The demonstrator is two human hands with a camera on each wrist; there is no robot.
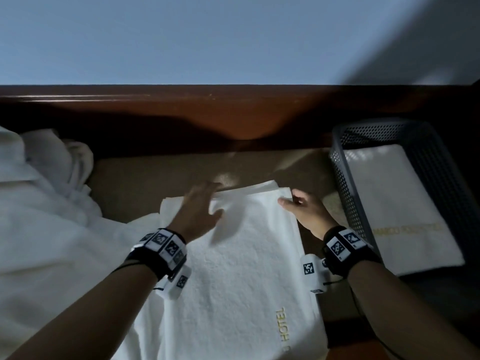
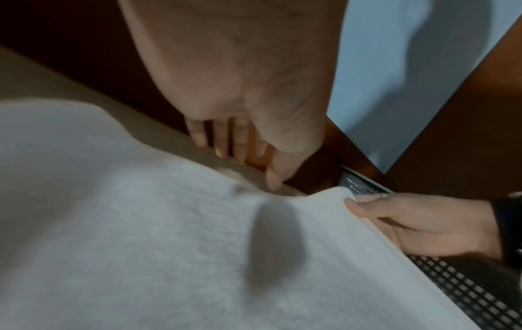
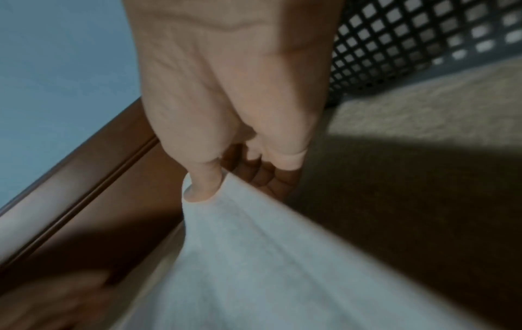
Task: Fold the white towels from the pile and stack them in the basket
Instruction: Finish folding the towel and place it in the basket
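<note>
A white towel (image 1: 246, 255) with gold "HOTEL" lettering lies folded on the beige surface in front of me. My right hand (image 1: 289, 198) pinches its far right corner, thumb on top (image 3: 202, 189) and fingers underneath, lifting that corner slightly. My left hand (image 1: 205, 201) is open with straight fingers (image 2: 223, 147) over the towel's far edge (image 2: 169, 212); I cannot tell whether it touches. To the right stands a dark mesh basket (image 1: 345, 183) holding a folded white towel (image 1: 397, 203). The pile of unfolded white towels (image 1: 39, 209) lies at the left.
A dark wooden rail (image 1: 207, 107) runs along the back, with a pale blue wall (image 1: 207, 35) behind it. Beige surface (image 1: 142, 178) shows between the pile and the folded towel. The basket's mesh wall (image 3: 395, 44) stands close beside my right hand.
</note>
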